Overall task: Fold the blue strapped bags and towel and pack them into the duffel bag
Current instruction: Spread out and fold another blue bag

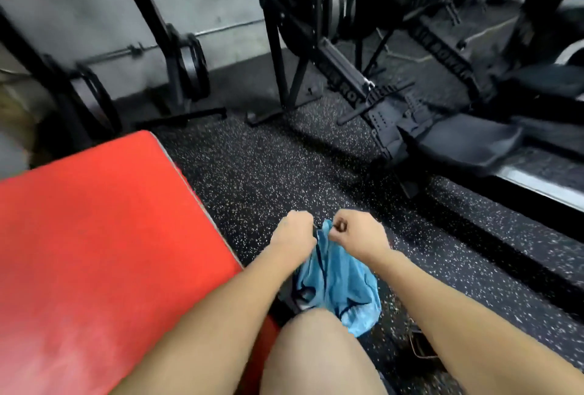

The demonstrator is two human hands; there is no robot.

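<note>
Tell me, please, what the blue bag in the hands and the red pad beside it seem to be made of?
The blue bag looks like thin synthetic fabric, perhaps nylon: it crumples softly, hangs limp from both hands and has a faint sheen, with dark straps. The red pad looks like vinyl-covered foam: a smooth, slightly glossy skin with rounded edges, though the filling is hidden.
</note>
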